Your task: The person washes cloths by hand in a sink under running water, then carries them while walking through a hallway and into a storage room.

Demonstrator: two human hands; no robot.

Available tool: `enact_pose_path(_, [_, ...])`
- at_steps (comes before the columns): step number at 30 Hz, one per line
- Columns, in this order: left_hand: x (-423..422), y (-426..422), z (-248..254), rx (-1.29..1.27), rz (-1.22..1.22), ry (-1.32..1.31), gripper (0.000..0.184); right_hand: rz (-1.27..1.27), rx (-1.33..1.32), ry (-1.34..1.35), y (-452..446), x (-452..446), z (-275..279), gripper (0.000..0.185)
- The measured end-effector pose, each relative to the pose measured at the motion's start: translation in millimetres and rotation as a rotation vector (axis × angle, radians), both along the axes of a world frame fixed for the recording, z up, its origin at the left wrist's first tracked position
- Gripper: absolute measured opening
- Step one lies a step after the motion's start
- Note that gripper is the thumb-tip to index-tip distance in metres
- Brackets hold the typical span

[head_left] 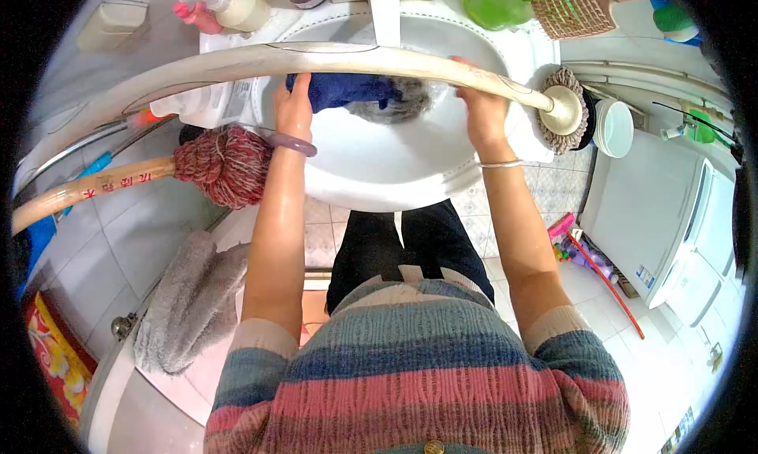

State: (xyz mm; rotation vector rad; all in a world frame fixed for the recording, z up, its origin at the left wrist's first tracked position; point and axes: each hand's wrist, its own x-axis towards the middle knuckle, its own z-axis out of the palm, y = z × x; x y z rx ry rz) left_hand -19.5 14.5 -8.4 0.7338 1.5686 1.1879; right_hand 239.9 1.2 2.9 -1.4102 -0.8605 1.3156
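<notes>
In the white sink (363, 158) lies a dark blue cloth (347, 91). My left hand (294, 106) grips its left end at the basin's left side, a purple bangle on that wrist. A long pale pole (339, 59) crosses in front of the sink and hides part of the cloth and both hands. My right hand (483, 110) is over the right side of the basin, thumb and fingertips apart, with nothing seen between them. Beside the cloth is a grey streaky patch (403, 106); whether it is fibre or water I cannot tell.
A faucet (385, 16) stands at the back. Pump bottles (233, 10), a green bottle (499, 2) and a woven basket (574, 10) line the ledge. A red mop (225, 166) is at left, a grey mop head (562, 110) at right, and a grey towel (189, 304) lower left.
</notes>
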Motion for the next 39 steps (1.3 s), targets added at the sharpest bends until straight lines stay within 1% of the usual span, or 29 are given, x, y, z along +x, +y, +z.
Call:
enact_pose_path(1, [5,-1,12,-0.026,-0.001,-0.012,0.042,0.122,0.086,-0.063,-3,-13,-13,0.034])
enact_pose_path(4, [8,-4,14,-0.12,-0.172,-0.277,0.044,0.321,0.482,-0.566,-2,-49,-34,0.033])
enact_pose_path(5, [11,-5,10,-0.138,-0.133,-0.302,0.047,0.451,0.338,-0.526,0,-48,-34,0.034])
enact_pose_path(7, [7,-5,9,-0.11,-0.15,-0.175,0.05,0.703,0.043,-0.437,5,-47,-34,0.035])
enact_pose_path(9, [0,-5,12,-0.105,-0.122,-0.094,0.051,0.652,0.017,-0.43,5,-33,-40,0.035])
enact_pose_path(10, [-4,-5,11,-0.098,-0.15,-0.026,0.051,0.631,0.006,-0.43,5,-26,-41,0.035])
enact_pose_path(11, [-7,-5,10,-0.093,-0.176,0.042,0.051,0.547,-0.002,-0.383,1,-20,-41,0.033])
enact_pose_path(12, [-7,-5,15,-0.087,-0.205,0.109,0.051,0.519,0.033,-0.383,0,-18,-39,0.033])
enact_pose_path(14, [9,-9,23,-0.104,-0.066,-0.115,0.049,0.462,0.107,-0.386,1,-15,-35,0.032])
enact_pose_path(15, [11,-9,18,-0.129,-0.02,-0.241,0.045,0.407,-0.003,-0.407,0,-17,-20,0.032])
enact_pose_path(16, [12,-7,10,-0.151,0.027,-0.366,0.041,0.363,0.007,-0.394,-1,-16,-10,0.031])
enact_pose_path(18, [5,-1,-3,-0.154,-0.091,-0.507,0.036,0.28,0.022,-0.364,-6,-10,2,0.031])
enact_pose_path(20, [8,9,-19,-0.104,-0.05,-0.574,0.037,0.13,0.068,-0.215,-18,0,1,0.029])
enact_pose_path(22, [4,17,-38,-0.112,0.031,-0.645,0.039,0.036,0.046,-0.223,-28,11,16,0.029])
enact_pose_path(24, [8,25,-71,-0.171,-0.182,-0.036,0.043,-0.062,0.033,0.026,-38,12,38,0.03])
enact_pose_path(25, [13,27,-71,-0.197,-0.282,0.271,0.046,-0.103,0.017,0.152,-44,12,48,0.036])
enact_pose_path(26, [25,22,-72,-0.292,-0.49,0.62,0.052,-0.041,-0.007,0.162,-48,13,61,0.043])
enact_pose_path(28, [52,-1,-81,-0.046,-0.739,1.027,0.046,0.097,-0.029,-0.011,-53,12,74,0.049])
enact_pose_path(29, [61,-12,-83,-0.046,-0.863,1.139,0.045,0.119,0.088,-0.184,-56,10,66,0.053])
enact_pose_path(30, [69,-22,-78,-0.046,-0.986,1.252,0.044,0.22,0.029,-0.329,-58,8,69,0.052])
enact_pose_path(31, [75,-26,-69,-0.045,-1.107,1.369,0.043,0.272,0.002,-0.31,-60,4,69,0.051])
enact_pose_path(32, [77,-22,-61,-0.094,-1.296,1.349,0.043,0.326,-0.026,-0.289,-61,-3,67,0.05])
enact_pose_path(33, [82,-19,-59,-0.181,-1.409,1.276,0.043,0.365,0.089,-0.324,-60,-11,61,0.048])
enact_pose_path(34, [84,-16,-51,-0.269,-1.521,1.197,0.044,0.361,0.009,-0.213,-58,-24,76,0.046])
enact_pose_path(35, [81,-20,-43,-0.266,-1.487,1.101,0.043,0.352,0.12,-0.173,-55,-35,77,0.046])
enact_pose_path(36, [77,-26,-18,-0.262,-1.45,1.008,0.043,0.343,0.231,-0.132,-50,-45,76,0.045])
enact_pose_path(37, [74,-29,-5,-0.257,-1.412,0.917,0.043,0.34,0.262,-0.083,-47,-53,77,0.045])
enact_pose_path(38, [73,-39,-39,-0.058,-1.313,0.924,0.043,0.36,0.313,-0.123,-43,-55,71,0.044])
enact_pose_path(39, [72,-44,-39,0.139,-1.212,0.943,0.043,0.39,0.352,-0.168,-41,-58,70,0.045])
